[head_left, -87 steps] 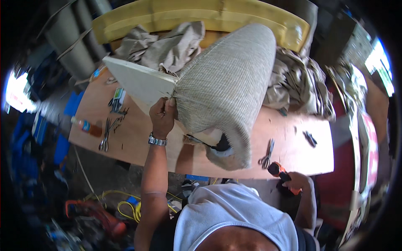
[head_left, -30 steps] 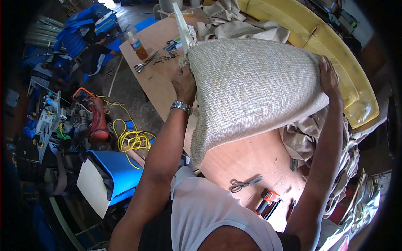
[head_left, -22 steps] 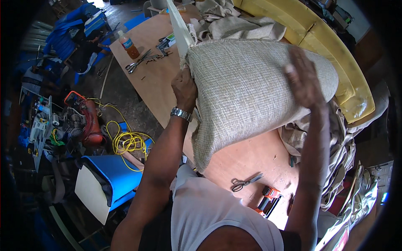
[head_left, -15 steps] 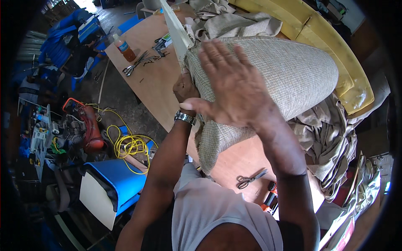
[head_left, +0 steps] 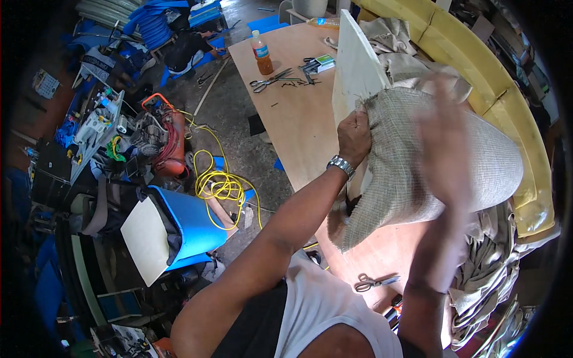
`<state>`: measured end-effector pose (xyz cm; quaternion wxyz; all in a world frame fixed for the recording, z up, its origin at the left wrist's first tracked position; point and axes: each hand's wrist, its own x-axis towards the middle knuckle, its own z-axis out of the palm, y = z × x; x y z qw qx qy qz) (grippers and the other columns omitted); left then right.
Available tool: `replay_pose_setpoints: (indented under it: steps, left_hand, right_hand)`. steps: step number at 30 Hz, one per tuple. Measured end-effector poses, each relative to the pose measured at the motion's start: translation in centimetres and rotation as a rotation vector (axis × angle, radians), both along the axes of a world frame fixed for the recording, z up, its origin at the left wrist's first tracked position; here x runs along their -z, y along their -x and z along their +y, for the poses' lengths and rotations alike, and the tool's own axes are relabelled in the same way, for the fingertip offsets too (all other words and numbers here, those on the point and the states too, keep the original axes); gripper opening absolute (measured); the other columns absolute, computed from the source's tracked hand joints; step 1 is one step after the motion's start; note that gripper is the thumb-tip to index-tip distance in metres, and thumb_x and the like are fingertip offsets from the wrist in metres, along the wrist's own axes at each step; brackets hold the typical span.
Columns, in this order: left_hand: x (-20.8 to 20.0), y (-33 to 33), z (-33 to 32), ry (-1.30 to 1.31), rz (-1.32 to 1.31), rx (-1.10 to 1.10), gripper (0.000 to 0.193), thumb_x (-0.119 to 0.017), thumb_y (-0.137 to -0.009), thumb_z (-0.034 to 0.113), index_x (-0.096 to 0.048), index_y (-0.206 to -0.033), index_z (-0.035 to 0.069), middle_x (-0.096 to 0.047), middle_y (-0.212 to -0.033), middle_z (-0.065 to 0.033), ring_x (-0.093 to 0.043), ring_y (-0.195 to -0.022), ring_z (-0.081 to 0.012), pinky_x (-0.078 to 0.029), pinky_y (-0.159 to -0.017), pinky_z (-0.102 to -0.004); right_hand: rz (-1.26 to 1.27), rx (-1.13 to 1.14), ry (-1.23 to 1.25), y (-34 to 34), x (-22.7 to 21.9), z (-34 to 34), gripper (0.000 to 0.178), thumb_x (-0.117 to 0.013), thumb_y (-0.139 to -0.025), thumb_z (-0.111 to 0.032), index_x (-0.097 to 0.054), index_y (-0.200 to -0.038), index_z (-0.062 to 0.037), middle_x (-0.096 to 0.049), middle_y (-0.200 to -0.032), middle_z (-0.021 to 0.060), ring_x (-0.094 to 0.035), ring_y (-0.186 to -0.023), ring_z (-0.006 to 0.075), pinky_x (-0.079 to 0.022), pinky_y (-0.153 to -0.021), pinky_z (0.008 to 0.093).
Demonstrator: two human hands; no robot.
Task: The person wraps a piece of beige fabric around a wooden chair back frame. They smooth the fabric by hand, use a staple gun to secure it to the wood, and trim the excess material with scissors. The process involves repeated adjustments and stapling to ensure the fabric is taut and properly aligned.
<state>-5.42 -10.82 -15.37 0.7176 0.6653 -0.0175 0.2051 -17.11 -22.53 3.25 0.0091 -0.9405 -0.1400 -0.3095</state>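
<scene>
A rounded, padded upholstery piece covered in beige woven fabric (head_left: 394, 173) lies on the plywood table, its loose frayed edge hanging at the near left. A pale wooden board (head_left: 358, 62) stands up at its far left end. My left hand (head_left: 356, 136), with a metal watch on the wrist, is closed on the fabric's edge beside the board. Over the covered surface is my right hand (head_left: 443, 152), smeared by motion. Whether it touches the cloth and how its fingers are held cannot be made out.
On the plywood table (head_left: 280, 119) are dark-handled scissors (head_left: 377, 281) near me, and a bottle (head_left: 261, 53) and more scissors (head_left: 271, 80) farther off. Yellow foam (head_left: 507, 95) curves behind. Bunched fabric (head_left: 486, 262) lies right. Yellow hose (head_left: 224, 188) coils on the floor by a red compressor (head_left: 172, 140).
The view has swung left, so everything sits farther right. The board looks broader now. My right hand, earlier spread flat over the fabric, has moved right along it and is blurred.
</scene>
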Motion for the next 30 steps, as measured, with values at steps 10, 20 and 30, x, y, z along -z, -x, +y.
replay_pose_setpoints:
  steps: [10,20,30]
  left_hand:
    - [4.6,-5.3,1.5,-1.128,-0.486,-0.288,0.018,-0.053,-0.100,0.019,-0.061,-0.095,0.003,-0.064,-0.075,-0.0129,-0.065,-0.068,-0.0309,-0.050,-0.058,-0.0458]
    - [3.9,-8.6,2.1,-0.708,-0.448,-0.025,0.020,-0.053,-0.101,0.019,-0.063,-0.095,0.003,-0.064,-0.074,-0.0115,-0.064,-0.066,-0.0291,-0.049,-0.056,-0.0455]
    - [2.8,-4.8,1.4,-0.544,-0.588,-0.082,0.032,-0.052,-0.104,0.026,-0.066,-0.090,0.001,-0.066,-0.075,-0.0130,-0.064,-0.064,-0.0240,-0.048,-0.055,-0.0411]
  right_hand:
    - [0.006,0.107,-0.245,13.7,15.1,-3.9,0.062,-0.068,-0.091,-0.031,-0.050,-0.146,-0.0102,-0.044,-0.156,0.0142,-0.036,-0.147,0.0355,-0.023,-0.122,0.0548]
    - [0.647,1.635,-0.774,41.5,33.2,-8.7,0.061,-0.077,-0.082,-0.029,-0.053,-0.134,-0.0078,-0.053,-0.135,0.0186,-0.051,-0.125,0.0402,-0.045,-0.099,0.0543]
    - [0.630,1.438,-0.895,46.3,40.0,-12.8,0.045,-0.065,-0.085,-0.038,-0.065,-0.112,-0.0019,-0.070,-0.097,0.0270,-0.069,-0.095,0.0431,-0.054,-0.080,0.0530]
